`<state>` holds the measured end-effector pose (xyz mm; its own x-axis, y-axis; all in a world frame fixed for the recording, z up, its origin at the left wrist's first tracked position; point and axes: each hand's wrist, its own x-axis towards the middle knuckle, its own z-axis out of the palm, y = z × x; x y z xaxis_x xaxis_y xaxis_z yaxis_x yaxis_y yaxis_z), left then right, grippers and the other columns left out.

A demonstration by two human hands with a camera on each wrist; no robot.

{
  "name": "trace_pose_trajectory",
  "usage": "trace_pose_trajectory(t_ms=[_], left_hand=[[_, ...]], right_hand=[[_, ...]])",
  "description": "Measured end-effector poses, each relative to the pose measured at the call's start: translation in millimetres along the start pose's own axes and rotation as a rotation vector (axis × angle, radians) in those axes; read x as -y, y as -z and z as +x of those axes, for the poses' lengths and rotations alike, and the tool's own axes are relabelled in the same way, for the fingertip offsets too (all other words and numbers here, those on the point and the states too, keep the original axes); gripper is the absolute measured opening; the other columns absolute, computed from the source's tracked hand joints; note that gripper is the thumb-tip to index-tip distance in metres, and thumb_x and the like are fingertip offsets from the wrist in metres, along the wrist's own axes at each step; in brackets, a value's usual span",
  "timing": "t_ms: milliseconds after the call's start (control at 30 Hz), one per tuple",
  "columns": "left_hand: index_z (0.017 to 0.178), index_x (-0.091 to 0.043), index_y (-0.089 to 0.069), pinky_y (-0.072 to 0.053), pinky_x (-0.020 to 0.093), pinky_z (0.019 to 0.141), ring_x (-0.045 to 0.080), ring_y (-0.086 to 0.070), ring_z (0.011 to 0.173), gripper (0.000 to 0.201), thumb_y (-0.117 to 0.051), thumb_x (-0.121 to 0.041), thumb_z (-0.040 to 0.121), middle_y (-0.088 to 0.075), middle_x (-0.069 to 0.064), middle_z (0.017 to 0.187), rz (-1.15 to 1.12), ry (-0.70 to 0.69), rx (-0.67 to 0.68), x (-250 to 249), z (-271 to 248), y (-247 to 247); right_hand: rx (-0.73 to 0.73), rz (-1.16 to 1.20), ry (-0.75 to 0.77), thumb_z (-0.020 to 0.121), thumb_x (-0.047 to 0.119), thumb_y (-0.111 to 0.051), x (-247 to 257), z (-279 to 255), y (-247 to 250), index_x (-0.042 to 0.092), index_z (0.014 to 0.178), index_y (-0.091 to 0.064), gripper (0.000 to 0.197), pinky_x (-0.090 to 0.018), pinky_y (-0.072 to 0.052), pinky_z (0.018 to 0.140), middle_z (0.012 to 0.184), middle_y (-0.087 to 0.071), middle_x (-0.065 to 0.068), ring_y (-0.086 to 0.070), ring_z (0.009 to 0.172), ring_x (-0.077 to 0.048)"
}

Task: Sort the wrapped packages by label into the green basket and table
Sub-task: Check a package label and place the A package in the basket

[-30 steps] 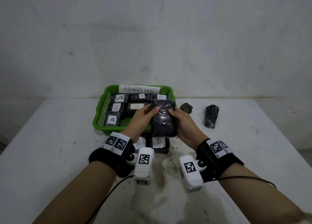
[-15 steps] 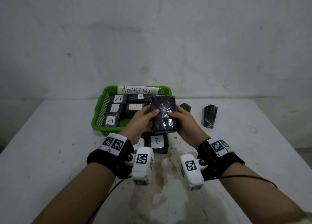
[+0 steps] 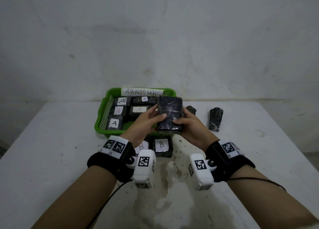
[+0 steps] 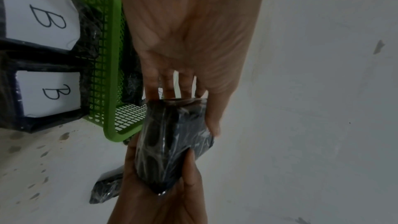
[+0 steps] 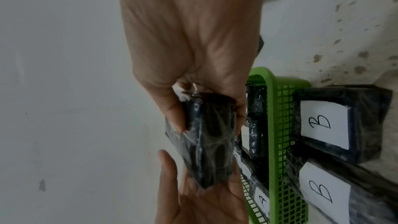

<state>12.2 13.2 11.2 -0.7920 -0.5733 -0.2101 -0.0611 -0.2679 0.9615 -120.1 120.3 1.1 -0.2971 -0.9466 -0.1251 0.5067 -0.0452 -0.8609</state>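
Black plastic wrap covers the package (image 3: 170, 115) you hold in the air with both hands, above the near right corner of the green basket (image 3: 103, 115). Your left hand (image 3: 145, 123) takes its left edge, thumb laid across the top face and fingers curled underneath. Your right hand (image 3: 190, 127) takes the right edge the same way, thumb on top and fingers wrapped below. No label shows on the face turned toward you in the head view, and the wrist views show only dark wrap on the sides they catch.

Inside the basket you have 5 black packages with white labels reading A (image 3: 122, 101), lying flat and packed side by side toward its left and far parts. A paper sign reading ABNORMAL (image 3: 141, 91) stands on the far rim.

On the white table (image 3: 51, 159), just beside the basket's near wall, lie 2 packages labelled B (image 3: 161, 145), side by side; your left wrist partly covers the left 1. To the right of the basket, well apart from the B pair, 2 more black wrapped packages rest on the table: a small 1 (image 3: 191, 109) near the basket's far right corner and a longer 1 (image 3: 215, 119) farther right. Their labels cannot be seen.
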Motion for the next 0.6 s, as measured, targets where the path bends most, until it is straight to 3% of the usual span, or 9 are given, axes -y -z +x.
trace_pose_trajectory(t_ms=[167, 300, 367, 467, 533, 600], left_hand=[[0.146, -0.022, -0.033, -0.046, 0.040, 0.102, 0.013, -0.058, 0.115, 0.068, -0.058, 0.002, 0.087, -0.058, -0.005, 0.129, 0.030, -0.032, -0.009, 5.1, 1.8, -0.9], [0.145, -0.027, -0.031, -0.049, 0.038, 0.096, 0.012, -0.059, 0.112, 0.072, -0.061, 0.001, 0.085, -0.052, -0.005, 0.134, 0.042, -0.059, -0.018, 8.5, 1.8, -2.4], [0.137, -0.033, -0.036, -0.053, 0.033, 0.086, 0.016, -0.059, 0.109, 0.070, -0.063, 0.003, 0.083, -0.050, -0.003, 0.131, 0.094, -0.111, -0.098, 9.0, 1.2, -2.6], [0.123, -0.032, -0.050, -0.052, 0.022, 0.076, 0.015, -0.059, 0.103, 0.050, -0.057, 0.004, 0.088, -0.055, 0.003, 0.123, 0.218, -0.187, -0.210, 7.4, 1.4, -4.8], [0.122, -0.030, -0.054, -0.053, 0.028, 0.078, 0.014, -0.060, 0.104, 0.035, -0.051, -0.009, 0.094, -0.059, 0.002, 0.119, 0.156, -0.130, -0.205, 6.1, 0.0, -7.3], [0.123, -0.031, -0.054, -0.054, 0.037, 0.082, 0.013, -0.059, 0.105, 0.027, -0.047, -0.026, 0.097, -0.062, 0.000, 0.116, 0.100, -0.082, -0.177, 4.6, -2.8, -10.1]], right_hand=[[0.027, -0.115, 0.047, 0.080, -0.017, -0.054, -1.6, -0.5, -2.6, 0.017, 0.142, -0.036, 0.074, -0.036, -0.053, 0.090, 0.125, -0.060, -0.016, -0.060, 0.111, -0.028], [-0.009, -0.312, 0.094, 0.075, -0.020, -0.064, -5.9, -0.7, -3.9, 0.024, 0.145, -0.029, 0.090, -0.035, -0.054, 0.088, 0.129, -0.059, -0.011, -0.061, 0.115, -0.025], [-0.041, -0.331, 0.104, 0.076, -0.017, -0.065, -7.3, -0.5, -4.2, 0.028, 0.145, -0.026, 0.091, -0.038, -0.053, 0.090, 0.130, -0.058, -0.007, -0.060, 0.117, -0.024], [-0.149, -0.200, 0.081, 0.090, 0.003, -0.058, -4.6, -0.7, -7.8, 0.037, 0.142, -0.030, 0.067, -0.045, -0.055, 0.086, 0.127, -0.055, -0.001, -0.058, 0.115, -0.022], [-0.178, -0.134, 0.042, 0.098, 0.017, -0.049, -1.0, -1.5, -12.1, 0.034, 0.132, -0.039, 0.040, -0.048, -0.057, 0.070, 0.119, -0.052, -0.001, -0.057, 0.108, -0.023], [-0.177, -0.152, 0.009, 0.099, 0.026, -0.046, 0.6, -1.7, -14.8, 0.028, 0.119, -0.042, 0.020, -0.049, -0.057, 0.064, 0.113, -0.050, -0.002, -0.056, 0.103, -0.024]])
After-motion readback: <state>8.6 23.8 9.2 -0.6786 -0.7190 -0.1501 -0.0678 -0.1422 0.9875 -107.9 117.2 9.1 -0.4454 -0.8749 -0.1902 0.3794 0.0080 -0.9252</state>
